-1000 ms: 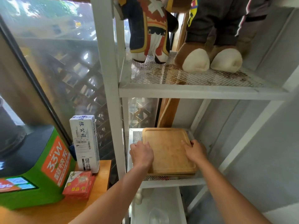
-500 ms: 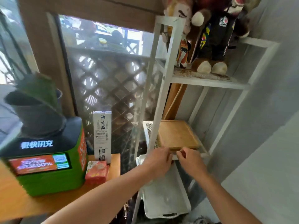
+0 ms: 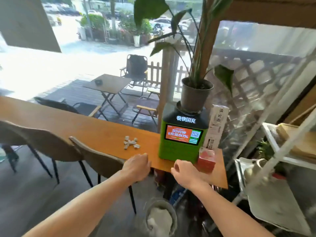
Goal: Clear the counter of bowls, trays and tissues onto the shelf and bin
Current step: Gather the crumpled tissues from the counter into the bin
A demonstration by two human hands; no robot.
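Several crumpled white tissues [image 3: 130,143] lie in a small cluster on the wooden counter [image 3: 77,124], left of a green charging kiosk. My left hand [image 3: 137,165] hovers at the counter's near edge, empty, fingers loosely curled. My right hand [image 3: 185,173] hangs beside it in front of a red box, also holding nothing. A bin [image 3: 159,218] with a pale liner stands on the floor below my hands. The white metal shelf [image 3: 282,156] is at the right, with the wooden tray [image 3: 297,142] resting on its mesh level.
The green kiosk [image 3: 183,134] carries a potted plant [image 3: 195,93]. A tall white carton [image 3: 217,127] and a red box [image 3: 206,159] stand at its right. Two brown chairs [image 3: 56,144] are tucked under the counter. A white bin-like tray [image 3: 273,199] sits under the shelf.
Both hands let go of the wooden tray on the shelf and drew back. My view swung left from the shelf to the counter with the tissues.
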